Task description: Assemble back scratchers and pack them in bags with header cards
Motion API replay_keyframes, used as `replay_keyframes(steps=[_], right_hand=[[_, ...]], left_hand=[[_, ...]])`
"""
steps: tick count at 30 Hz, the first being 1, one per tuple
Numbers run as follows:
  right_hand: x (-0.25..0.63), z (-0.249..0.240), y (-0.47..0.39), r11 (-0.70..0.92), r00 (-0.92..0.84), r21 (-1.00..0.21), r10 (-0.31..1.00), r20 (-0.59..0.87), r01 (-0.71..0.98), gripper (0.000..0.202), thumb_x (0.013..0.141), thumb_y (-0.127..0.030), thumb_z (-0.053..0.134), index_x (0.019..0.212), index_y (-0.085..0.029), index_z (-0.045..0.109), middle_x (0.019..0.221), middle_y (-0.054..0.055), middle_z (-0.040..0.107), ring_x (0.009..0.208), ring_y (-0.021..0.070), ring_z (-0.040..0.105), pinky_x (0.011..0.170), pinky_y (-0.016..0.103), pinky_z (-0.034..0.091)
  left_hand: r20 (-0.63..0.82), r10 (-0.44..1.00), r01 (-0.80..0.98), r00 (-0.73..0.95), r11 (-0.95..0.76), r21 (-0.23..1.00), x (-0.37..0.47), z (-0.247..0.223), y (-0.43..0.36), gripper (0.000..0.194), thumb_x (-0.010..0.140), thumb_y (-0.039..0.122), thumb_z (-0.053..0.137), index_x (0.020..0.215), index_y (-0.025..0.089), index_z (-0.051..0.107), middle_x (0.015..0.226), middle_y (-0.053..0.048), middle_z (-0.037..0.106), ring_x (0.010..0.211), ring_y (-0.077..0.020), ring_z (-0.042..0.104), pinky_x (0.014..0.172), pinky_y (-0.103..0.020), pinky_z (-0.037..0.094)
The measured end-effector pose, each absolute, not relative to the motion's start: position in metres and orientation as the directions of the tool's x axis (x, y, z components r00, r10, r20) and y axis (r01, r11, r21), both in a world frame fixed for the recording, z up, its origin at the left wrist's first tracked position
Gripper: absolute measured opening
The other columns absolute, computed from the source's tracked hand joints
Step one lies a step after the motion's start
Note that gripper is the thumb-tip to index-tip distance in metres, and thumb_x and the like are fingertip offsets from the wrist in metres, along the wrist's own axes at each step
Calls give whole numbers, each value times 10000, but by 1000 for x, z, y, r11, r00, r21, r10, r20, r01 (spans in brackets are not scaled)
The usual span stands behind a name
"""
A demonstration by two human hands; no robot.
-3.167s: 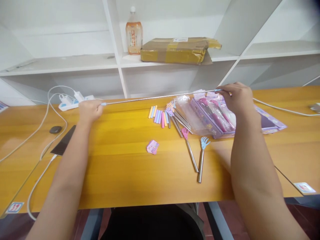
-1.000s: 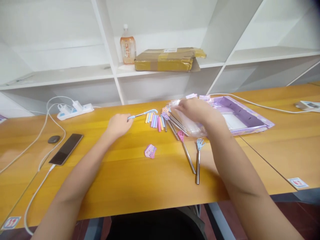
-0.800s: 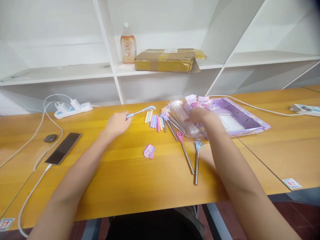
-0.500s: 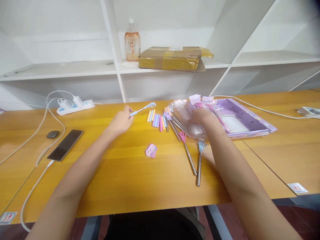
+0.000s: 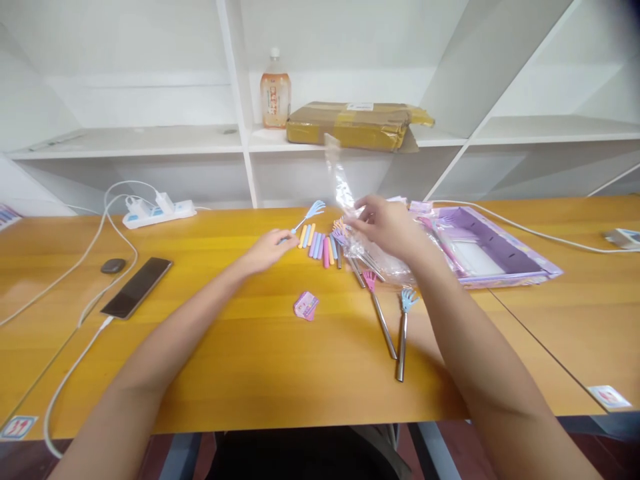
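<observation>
My left hand [image 5: 270,251] is closed on the handle of a light blue back scratcher [image 5: 314,210], its clawed head pointing up and right. A clear plastic bag [image 5: 340,180] rises from the fingers of my right hand [image 5: 385,223], which pinches it above a heap of such bags. Several pastel handle sleeves [image 5: 326,252] lie in rows between my hands. Nearer me rest a pink-headed back scratcher [image 5: 381,313] and a blue-headed one [image 5: 403,333], both with bare metal shafts. More back scratchers [image 5: 341,235] lie partly under the bags. A small stack of pink cards [image 5: 306,305] sits in the middle.
A purple display box [image 5: 505,283] stands at the right, with packed pieces in it. At the left are a phone [image 5: 137,288] with its cable, a black puck-like object [image 5: 113,266] and a power strip [image 5: 160,215]. The shelf behind holds a bottle [image 5: 275,97] and a taped carton [image 5: 350,127].
My right hand has moved left and up out of the heap, lifting a clear bag. My left hand has shifted right with the blue back scratcher. The camera view has shifted slightly.
</observation>
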State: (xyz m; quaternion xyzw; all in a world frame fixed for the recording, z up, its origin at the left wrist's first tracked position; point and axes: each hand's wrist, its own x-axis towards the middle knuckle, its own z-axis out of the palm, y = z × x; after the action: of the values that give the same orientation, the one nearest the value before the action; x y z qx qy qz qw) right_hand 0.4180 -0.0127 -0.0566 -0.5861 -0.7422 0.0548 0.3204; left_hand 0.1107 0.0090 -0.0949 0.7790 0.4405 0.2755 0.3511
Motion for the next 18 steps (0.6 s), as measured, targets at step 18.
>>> replay_keyframes(steps=[18], right_hand=[[370, -56, -35, 302, -412, -889, 899, 147, 343, 372, 1024, -608, 663, 1142, -255, 679, 839, 26, 745, 605, 187, 681, 544, 343, 534]], left_hand=[[138, 879, 90, 456, -200, 976, 132, -85, -25, 419, 888, 589, 804, 953, 176, 819, 707, 12, 559, 587, -90, 384, 555, -251, 302]])
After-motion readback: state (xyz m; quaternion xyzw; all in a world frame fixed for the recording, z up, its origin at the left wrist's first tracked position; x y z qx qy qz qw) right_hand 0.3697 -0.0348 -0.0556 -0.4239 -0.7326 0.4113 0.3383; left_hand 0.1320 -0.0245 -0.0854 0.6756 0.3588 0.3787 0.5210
